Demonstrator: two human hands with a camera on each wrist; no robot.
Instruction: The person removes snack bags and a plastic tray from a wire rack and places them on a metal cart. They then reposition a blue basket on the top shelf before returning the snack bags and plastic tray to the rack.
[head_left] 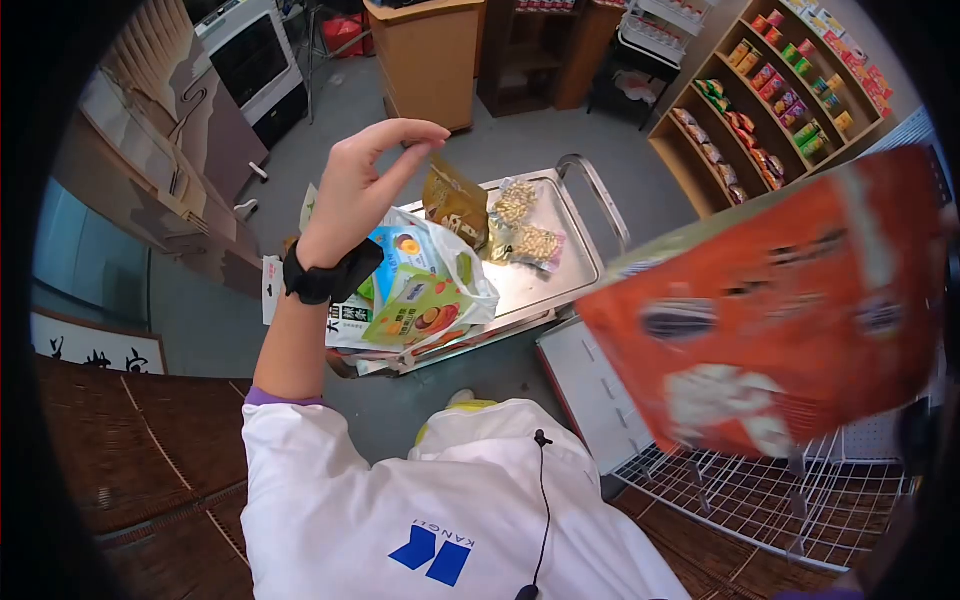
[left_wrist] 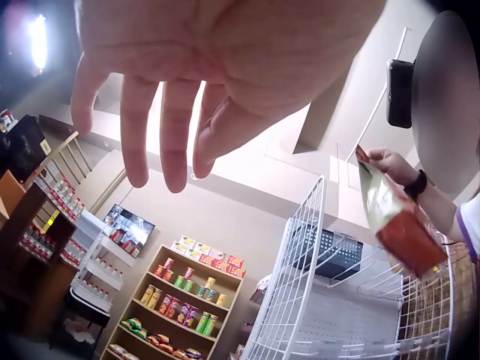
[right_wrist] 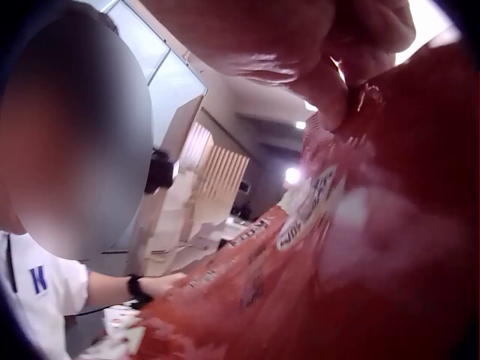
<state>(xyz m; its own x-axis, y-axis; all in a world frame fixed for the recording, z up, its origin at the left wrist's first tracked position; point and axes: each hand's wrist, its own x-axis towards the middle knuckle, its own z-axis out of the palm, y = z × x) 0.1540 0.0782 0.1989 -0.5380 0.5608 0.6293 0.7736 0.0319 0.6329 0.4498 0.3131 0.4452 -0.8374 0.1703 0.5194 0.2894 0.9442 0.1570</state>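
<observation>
My right hand (right_wrist: 300, 45) pinches a large red snack bag (head_left: 770, 310) by its top edge, raised at the right of the head view. In the left wrist view that right hand (left_wrist: 394, 163) shows at the bag's upper corner, while the bag hides it in the head view. Held up over the cart, my left hand (head_left: 365, 185) has loosely bent fingers with nothing between them. Below its fingertips stands a brown pouch (head_left: 455, 205). A white plastic bag (head_left: 475, 290) with blue and green snack packs (head_left: 425, 305) lies under the left wrist.
The metal cart (head_left: 585, 255) also carries two clear packs of pale nuts (head_left: 530, 245). A white wire rack (head_left: 740, 500) stands close on the right, below the red bag. Shelves of cans and snacks (head_left: 770, 100) stand at the back right, a wooden counter (head_left: 425, 60) farther back.
</observation>
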